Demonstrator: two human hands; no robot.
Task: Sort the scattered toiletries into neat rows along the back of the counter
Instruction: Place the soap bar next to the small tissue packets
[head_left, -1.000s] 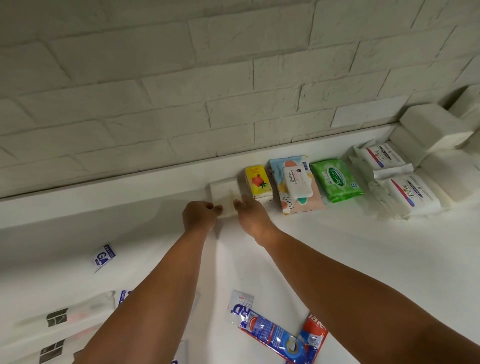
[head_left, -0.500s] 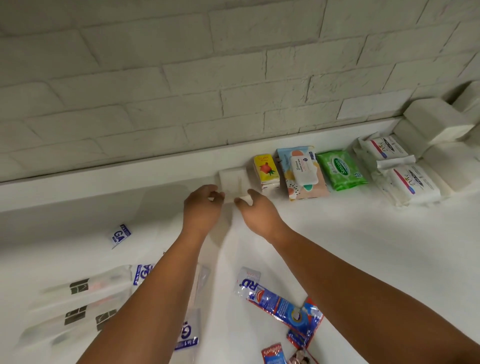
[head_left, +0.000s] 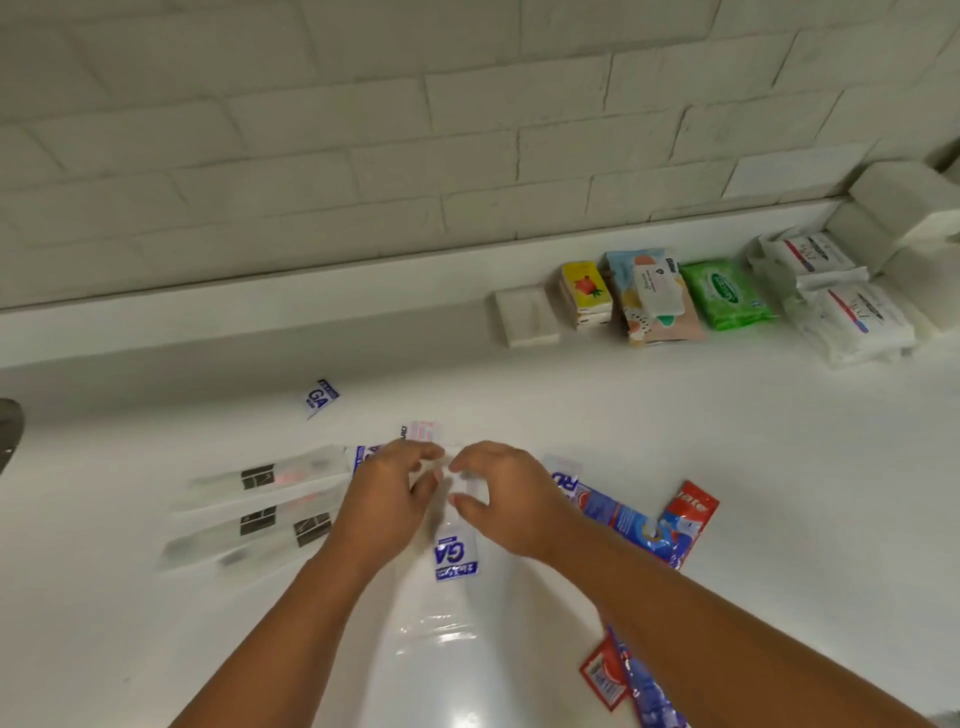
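My left hand (head_left: 392, 496) and my right hand (head_left: 506, 499) meet over the middle of the white counter (head_left: 727, 467). Their fingertips pinch the top end of a clear packet with a blue GA label (head_left: 457, 558). Along the back ledge stands a row: a white soap bar (head_left: 527, 317), a yellow tissue pack (head_left: 584, 291), a pastel wipes pack (head_left: 657, 299), a green wipes pack (head_left: 724, 293) and two white wipes packs (head_left: 852, 317). Clear toothbrush packets (head_left: 254, 478) lie left of my hands, partly under my left hand.
A small GA sachet (head_left: 320, 397) lies alone behind my hands. Blue and red toothpaste sachets (head_left: 675, 519) lie right of my right hand, with more (head_left: 605, 675) beside my right forearm. White boxes (head_left: 904, 202) are stacked at the far right. A dark object (head_left: 8, 431) shows at the left edge.
Both hands have left the white soap bar at the back ledge and pulled back to the clear GA packet. The view has tilted down.
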